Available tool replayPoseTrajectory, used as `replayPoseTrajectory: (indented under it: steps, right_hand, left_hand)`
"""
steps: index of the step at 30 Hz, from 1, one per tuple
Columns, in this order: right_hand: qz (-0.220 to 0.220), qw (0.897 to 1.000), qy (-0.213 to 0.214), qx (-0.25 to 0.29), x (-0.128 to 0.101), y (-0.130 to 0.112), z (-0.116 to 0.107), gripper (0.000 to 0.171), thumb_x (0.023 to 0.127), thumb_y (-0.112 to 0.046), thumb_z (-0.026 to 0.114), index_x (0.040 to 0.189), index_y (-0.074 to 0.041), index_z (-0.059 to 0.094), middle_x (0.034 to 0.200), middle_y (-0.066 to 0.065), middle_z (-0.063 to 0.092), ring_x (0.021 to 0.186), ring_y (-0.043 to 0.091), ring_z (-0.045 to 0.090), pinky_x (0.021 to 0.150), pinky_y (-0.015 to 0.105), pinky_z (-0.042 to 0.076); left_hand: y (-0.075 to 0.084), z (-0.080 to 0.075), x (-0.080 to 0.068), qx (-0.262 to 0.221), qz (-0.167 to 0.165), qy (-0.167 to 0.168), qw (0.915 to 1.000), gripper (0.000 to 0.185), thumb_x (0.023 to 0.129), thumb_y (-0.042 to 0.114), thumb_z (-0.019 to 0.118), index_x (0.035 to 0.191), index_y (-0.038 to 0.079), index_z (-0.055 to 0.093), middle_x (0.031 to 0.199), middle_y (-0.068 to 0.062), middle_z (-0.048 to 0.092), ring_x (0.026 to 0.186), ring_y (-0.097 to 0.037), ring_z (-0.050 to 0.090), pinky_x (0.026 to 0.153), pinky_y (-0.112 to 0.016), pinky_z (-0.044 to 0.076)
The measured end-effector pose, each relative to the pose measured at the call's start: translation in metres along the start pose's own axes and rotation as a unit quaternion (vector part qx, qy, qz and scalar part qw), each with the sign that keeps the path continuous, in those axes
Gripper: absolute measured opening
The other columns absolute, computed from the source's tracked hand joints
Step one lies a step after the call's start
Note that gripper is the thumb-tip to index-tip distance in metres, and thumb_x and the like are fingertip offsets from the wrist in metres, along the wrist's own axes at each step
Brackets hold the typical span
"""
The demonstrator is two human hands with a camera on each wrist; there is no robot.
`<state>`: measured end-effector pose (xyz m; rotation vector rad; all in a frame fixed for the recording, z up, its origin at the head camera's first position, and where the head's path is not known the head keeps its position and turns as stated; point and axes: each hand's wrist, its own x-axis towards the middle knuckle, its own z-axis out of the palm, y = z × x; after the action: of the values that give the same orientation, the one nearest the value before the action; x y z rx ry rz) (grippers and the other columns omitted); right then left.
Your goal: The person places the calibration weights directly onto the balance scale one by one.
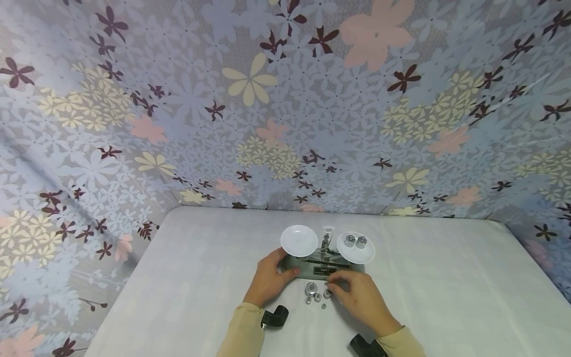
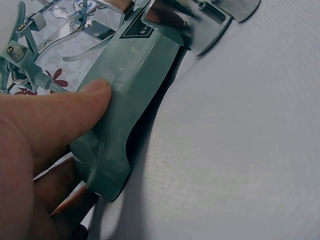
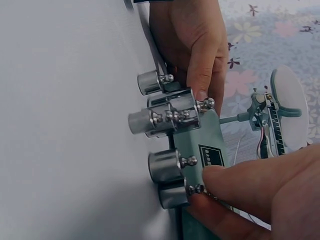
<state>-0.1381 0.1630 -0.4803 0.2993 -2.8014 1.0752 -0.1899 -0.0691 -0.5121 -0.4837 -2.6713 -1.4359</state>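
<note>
1. A green-based balance (image 1: 308, 268) stands on a white desk (image 1: 446, 282), its front edge facing the person.
2. The person's left hand (image 1: 269, 277) holds the base's left end, its grip narrowed around the green body, thumb on the front.
3. The right hand (image 1: 359, 296) reaches in at the front edge, thumb and fingers close together beside a metal weight (image 1: 327, 294); whether that grip pinches the weight, one cannot tell.
4. Four more loose weights (image 1: 311, 289) cluster just to its left, a slim strip of desk between them and the base.
5. Two knobbed weights (image 1: 350, 241) sit together on the right pan (image 1: 362, 256); the left pan (image 1: 299, 241) is bare.
6. Desk surface stretches broadly left and right of the balance, its far edge meeting a floral wall (image 1: 285, 124).
</note>
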Motion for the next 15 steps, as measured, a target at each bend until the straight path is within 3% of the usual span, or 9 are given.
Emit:
replayPoseTrajectory:
  steps: [15]
  right_hand:
    - [0.017,0.999,-0.026,-0.015,-0.0002,-0.0029,-0.0041,0.014,0.080,-0.011,0.083,0.082,-0.022,0.075,0.084,-0.013,0.071,0.078,0.007,0.064,0.070,0.031,0.053]
  left_hand:
    - [0.0040,-0.0020,-0.0007,-0.003,-0.001,-0.001,1.0000,0.055,0.087,0.022,0.078,0.137,0.006,0.060,0.136,-0.011,0.062,0.130,-0.030,0.055,0.112,-0.049,0.042]
